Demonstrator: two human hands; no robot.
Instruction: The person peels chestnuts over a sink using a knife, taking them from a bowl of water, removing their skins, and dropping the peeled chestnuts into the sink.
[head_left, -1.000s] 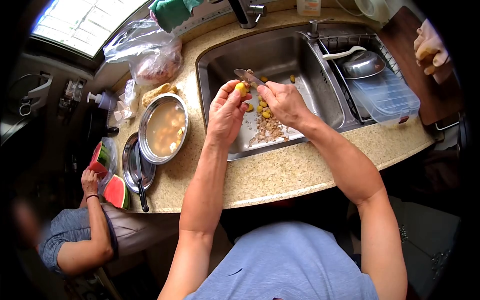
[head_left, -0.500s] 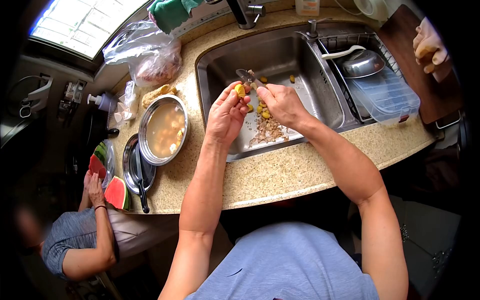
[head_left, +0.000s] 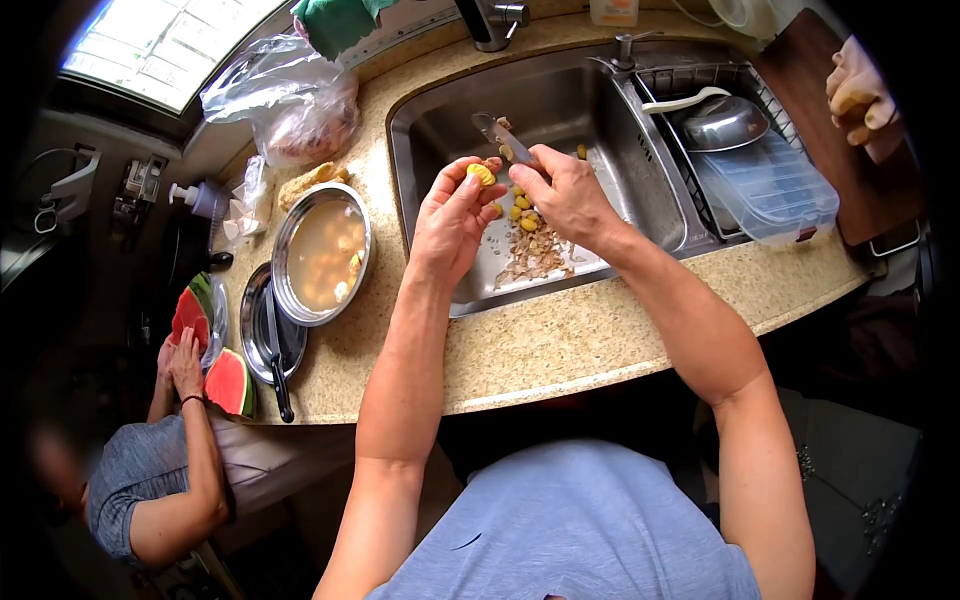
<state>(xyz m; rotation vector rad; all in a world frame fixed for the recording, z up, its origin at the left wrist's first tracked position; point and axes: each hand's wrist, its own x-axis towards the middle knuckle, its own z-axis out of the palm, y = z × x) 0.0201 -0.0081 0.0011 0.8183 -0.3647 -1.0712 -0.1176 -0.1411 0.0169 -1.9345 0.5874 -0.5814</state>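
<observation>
My left hand [head_left: 450, 215] is over the sink and pinches a small yellow, ridged piece of food [head_left: 482, 175] between thumb and fingers. My right hand [head_left: 570, 195] is wrapped round a knife, its handle mostly hidden in my fist. The knife's blade [head_left: 512, 143] points up and to the left, with brownish scraps stuck to it, a little apart from the yellow piece. Beneath my hands, several yellow pieces [head_left: 527, 224] and a heap of brown scraps [head_left: 540, 252] lie on the floor of the steel sink [head_left: 625, 222].
Left of the sink stands a metal bowl [head_left: 281, 298] of cloudy water with pale lumps. A black-handled knife [head_left: 280, 385] rests across a metal dish [head_left: 255, 340]. At the left, another person's hands [head_left: 183, 360] touch watermelon [head_left: 228, 382]. A dish rack [head_left: 690, 215] stands right.
My right hand has drawn the knife slightly up and away from the yellow piece, and scraps now show on its blade. My left hand keeps its pinch, with the piece turned a little.
</observation>
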